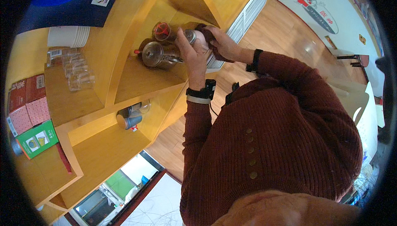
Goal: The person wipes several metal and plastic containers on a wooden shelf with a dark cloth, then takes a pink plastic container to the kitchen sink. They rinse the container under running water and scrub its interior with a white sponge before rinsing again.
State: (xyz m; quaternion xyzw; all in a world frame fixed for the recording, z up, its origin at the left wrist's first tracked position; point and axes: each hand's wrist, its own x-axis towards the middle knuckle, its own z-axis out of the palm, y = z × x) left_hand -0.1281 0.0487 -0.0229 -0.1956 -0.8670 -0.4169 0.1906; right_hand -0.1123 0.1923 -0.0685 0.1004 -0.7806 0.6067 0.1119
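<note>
Head view: pale jar held with long axis left-right, lid leftward.

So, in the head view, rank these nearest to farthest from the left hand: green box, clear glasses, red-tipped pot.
1. Red-tipped pot: just left of the left hand.
2. Clear glasses: farther left.
3. Green box: farthest, lower left.

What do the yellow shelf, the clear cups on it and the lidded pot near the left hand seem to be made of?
Yellow shelf: probably wood or board, smooth, slightly glossy, with apparent faint grain. Clear cups: glossy glass or clear plastic, being see-through with bright highlights. Lidded pot: its silvery, shiny top suggests polished metal; the body's material is unclear.
</note>
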